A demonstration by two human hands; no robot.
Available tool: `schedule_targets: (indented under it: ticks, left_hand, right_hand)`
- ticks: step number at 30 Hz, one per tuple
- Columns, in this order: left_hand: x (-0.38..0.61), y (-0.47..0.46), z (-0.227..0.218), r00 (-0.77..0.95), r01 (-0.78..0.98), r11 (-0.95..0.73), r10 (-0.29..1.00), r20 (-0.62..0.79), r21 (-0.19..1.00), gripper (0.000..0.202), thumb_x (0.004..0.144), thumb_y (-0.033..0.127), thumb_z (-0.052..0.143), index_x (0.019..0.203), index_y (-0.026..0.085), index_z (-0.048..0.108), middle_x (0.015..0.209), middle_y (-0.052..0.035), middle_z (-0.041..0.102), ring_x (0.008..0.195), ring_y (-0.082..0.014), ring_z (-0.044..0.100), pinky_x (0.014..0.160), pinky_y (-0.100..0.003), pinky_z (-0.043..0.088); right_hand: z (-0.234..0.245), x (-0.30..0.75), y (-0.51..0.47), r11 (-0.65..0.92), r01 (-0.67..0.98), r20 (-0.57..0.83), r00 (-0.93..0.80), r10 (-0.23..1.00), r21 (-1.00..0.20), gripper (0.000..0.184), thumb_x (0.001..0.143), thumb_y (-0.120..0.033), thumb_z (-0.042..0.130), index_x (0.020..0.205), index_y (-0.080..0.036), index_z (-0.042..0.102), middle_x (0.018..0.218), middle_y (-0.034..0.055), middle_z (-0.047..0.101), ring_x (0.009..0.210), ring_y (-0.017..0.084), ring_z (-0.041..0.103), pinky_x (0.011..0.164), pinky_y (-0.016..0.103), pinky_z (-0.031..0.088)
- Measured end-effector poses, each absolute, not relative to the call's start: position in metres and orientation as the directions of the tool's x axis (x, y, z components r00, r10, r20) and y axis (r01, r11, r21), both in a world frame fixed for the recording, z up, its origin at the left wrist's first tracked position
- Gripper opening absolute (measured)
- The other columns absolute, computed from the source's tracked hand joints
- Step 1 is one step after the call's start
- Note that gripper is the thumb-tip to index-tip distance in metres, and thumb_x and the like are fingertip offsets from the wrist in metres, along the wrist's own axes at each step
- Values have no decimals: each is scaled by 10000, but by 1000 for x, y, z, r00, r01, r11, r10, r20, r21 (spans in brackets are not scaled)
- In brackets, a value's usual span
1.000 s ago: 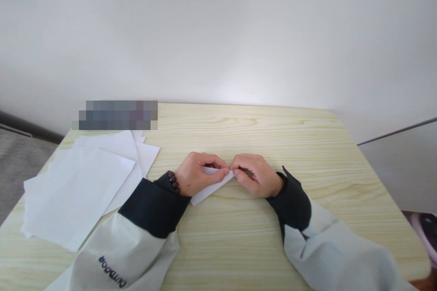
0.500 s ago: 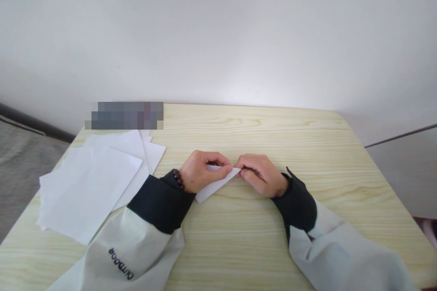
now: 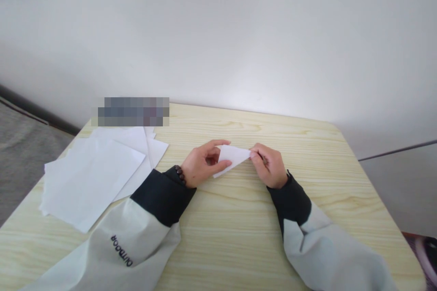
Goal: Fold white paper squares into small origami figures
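A small folded piece of white paper [image 3: 232, 156], roughly a triangle, is held between both hands just above the table. My left hand [image 3: 204, 163] has its thumb on the near face of the paper and its index finger along the top edge; its other fingers curl behind. The pointed right corner is pinched between thumb and forefinger of my right hand [image 3: 269, 163]. Part of the paper's left end is covered by the left thumb.
Several loose white sheets [image 3: 92, 177] lie overlapping on the table's left side. Behind them is a pixelated dark patch [image 3: 133, 112]. The wooden table [image 3: 239, 241] meets a white wall [image 3: 218, 36] at the back.
Both hands have moved slightly up and away with the folded paper. The left fingers have opened wider around it, and more of its face shows. The view has shifted a little.
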State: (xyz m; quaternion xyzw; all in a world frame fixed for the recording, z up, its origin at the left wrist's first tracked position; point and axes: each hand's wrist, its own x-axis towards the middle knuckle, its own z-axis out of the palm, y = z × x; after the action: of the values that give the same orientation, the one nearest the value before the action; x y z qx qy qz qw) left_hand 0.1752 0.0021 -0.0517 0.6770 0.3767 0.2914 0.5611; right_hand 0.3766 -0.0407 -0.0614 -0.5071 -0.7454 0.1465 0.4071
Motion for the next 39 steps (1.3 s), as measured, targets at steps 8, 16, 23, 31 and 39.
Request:
schedule_targets:
  ticks: [8,16,23,31,39]
  left_hand:
    - [177,8,-58,447,37,-21,894,2,999,438,709,338,683,1079,153,540,766,-14,651,573,-98,540,568,-233,436]
    - [178,10,-62,377,0,-94,922,87,996,378,676,281,714,998,170,549,822,-6,636,809,-138,603,756,-260,464]
    - [179,11,-63,392,92,-164,913,116,982,353,706,267,681,1016,167,546,905,-41,620,909,-167,593,784,-289,472]
    - [179,12,-60,345,-39,0,938,14,999,399,657,265,720,992,165,528,877,-20,636,816,-136,622,765,-271,504]
    - [178,12,-62,410,29,-114,907,92,993,285,706,289,697,918,145,572,887,-49,651,848,-157,616,784,-285,492]
  right_hand:
    - [-63,384,-40,468,672,505,-159,848,-574,209,828,-198,440,630,-181,503,545,-16,482,492,97,433,493,223,336]
    - [-61,385,-40,483,679,500,-193,844,-553,221,808,-186,474,587,-178,484,497,-34,445,444,77,389,450,208,306]
    - [-61,384,-40,451,695,488,-163,858,-560,227,820,-202,475,595,-181,495,501,-31,453,441,81,384,447,216,303]
    - [-60,384,-40,449,692,503,-143,853,-565,218,842,-205,452,627,-187,481,535,-29,442,468,88,391,469,223,311]
    - [-60,384,-40,524,645,511,-232,828,-556,163,830,-177,443,670,-190,467,566,-34,421,495,90,388,487,220,309]
